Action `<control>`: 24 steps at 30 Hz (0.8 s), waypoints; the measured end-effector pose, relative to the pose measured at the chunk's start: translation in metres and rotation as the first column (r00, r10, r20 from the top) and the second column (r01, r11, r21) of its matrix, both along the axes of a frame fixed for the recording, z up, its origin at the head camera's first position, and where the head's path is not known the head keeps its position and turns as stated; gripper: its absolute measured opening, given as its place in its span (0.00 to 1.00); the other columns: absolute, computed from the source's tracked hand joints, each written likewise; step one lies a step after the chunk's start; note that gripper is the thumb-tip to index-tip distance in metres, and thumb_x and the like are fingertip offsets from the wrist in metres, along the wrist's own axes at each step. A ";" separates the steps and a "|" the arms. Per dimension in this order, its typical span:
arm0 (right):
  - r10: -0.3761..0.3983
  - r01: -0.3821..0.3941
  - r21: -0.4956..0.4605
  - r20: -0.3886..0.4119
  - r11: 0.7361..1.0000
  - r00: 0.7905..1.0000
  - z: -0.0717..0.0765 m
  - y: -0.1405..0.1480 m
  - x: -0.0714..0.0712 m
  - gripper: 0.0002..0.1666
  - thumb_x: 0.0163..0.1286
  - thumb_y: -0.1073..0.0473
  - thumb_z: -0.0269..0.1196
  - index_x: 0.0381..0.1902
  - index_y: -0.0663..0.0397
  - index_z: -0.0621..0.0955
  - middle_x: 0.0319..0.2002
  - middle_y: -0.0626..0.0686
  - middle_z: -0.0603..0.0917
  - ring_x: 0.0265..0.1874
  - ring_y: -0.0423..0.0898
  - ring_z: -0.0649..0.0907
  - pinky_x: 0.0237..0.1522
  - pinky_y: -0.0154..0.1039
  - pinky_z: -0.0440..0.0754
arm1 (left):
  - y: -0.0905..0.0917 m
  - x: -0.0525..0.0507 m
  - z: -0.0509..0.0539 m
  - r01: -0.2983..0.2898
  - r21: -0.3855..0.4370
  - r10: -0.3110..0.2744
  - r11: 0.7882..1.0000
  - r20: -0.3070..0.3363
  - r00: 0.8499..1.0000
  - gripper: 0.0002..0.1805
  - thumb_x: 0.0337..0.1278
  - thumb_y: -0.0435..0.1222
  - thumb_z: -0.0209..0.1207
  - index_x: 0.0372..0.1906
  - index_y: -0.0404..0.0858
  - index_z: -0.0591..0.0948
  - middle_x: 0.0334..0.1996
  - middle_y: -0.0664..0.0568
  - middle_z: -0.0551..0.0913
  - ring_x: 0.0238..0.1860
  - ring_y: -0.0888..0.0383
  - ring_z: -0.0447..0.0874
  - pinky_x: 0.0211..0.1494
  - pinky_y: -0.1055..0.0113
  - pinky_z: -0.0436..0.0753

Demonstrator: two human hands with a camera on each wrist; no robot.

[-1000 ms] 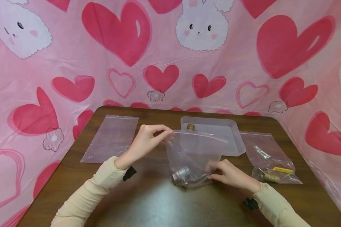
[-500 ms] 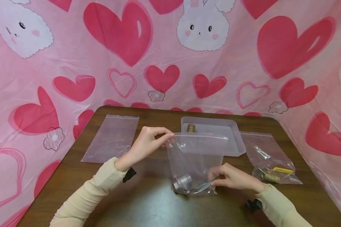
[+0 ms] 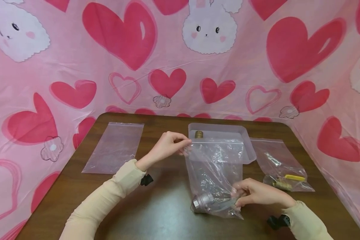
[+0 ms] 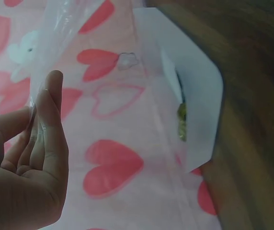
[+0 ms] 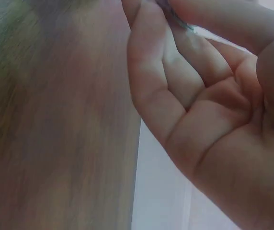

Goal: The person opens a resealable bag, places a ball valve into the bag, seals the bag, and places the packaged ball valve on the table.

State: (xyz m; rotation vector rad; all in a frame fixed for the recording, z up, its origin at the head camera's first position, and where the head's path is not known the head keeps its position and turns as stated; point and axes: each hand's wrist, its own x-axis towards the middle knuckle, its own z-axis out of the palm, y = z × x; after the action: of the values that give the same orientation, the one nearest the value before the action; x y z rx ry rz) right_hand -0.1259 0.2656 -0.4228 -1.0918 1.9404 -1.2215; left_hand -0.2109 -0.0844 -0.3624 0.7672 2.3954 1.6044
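Note:
A clear zip bag (image 3: 217, 163) hangs between my two hands over the near middle of the table. My left hand (image 3: 167, 147) pinches its top left corner by the zip strip; the left wrist view shows the thumb and fingers (image 4: 51, 120) meeting on the film. Low in the bag lies a silver metal fitting (image 3: 202, 202), like a valve, with a long lever-like part reaching right. My right hand (image 3: 256, 193) pinches the bag's lower right side near that part. Whether it grips the lever through the film is hard to tell. The right wrist view shows mostly palm (image 5: 223, 120).
Behind the bag stands a translucent shallow tray (image 3: 249, 146) with a brass fitting (image 3: 199, 134) in it. To the right lies a zip bag (image 3: 271, 150) holding a brass valve with a yellow handle (image 3: 294, 177). A flat zip bag (image 3: 114, 148) lies at left.
The bag with the silver fitting has come lower and nearer, and slightly right. Both hands have moved a little right with it, still pinching it. The film now looks flatter.

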 end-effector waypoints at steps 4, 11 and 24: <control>0.012 -0.006 -0.041 0.154 0.999 0.988 -0.006 0.013 0.002 0.06 0.72 0.68 0.57 0.45 0.63 0.77 0.37 0.65 0.87 0.37 0.42 0.89 0.38 0.43 0.88 | 0.008 -0.008 -0.011 -0.007 -0.044 0.007 0.999 -0.011 1.000 0.11 0.63 0.41 0.64 0.41 0.39 0.88 0.29 0.47 0.89 0.24 0.55 0.87 0.33 0.60 0.88; 0.028 -0.005 -0.110 0.215 0.994 0.976 -0.013 0.026 0.005 0.12 0.76 0.72 0.49 0.48 0.66 0.79 0.38 0.67 0.85 0.37 0.43 0.88 0.39 0.46 0.88 | 0.019 -0.017 -0.023 0.016 -0.067 -0.015 0.998 0.009 1.000 0.09 0.62 0.40 0.65 0.40 0.38 0.89 0.29 0.48 0.88 0.22 0.60 0.86 0.32 0.60 0.88; -0.027 0.061 -0.075 0.388 0.995 0.921 -0.006 0.066 0.021 0.12 0.75 0.74 0.47 0.46 0.71 0.78 0.35 0.66 0.85 0.37 0.33 0.85 0.38 0.41 0.88 | 0.050 -0.017 -0.036 0.152 -0.089 -0.142 0.984 0.105 0.984 0.09 0.65 0.37 0.62 0.41 0.36 0.88 0.31 0.46 0.89 0.24 0.59 0.89 0.32 0.65 0.88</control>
State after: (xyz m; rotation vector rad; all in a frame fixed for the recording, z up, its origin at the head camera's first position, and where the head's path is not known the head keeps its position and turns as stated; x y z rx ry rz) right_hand -0.1053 0.3313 -0.4283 -0.7761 1.6282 -1.4344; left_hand -0.2280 -0.0341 -0.3982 0.8072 2.2715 1.4252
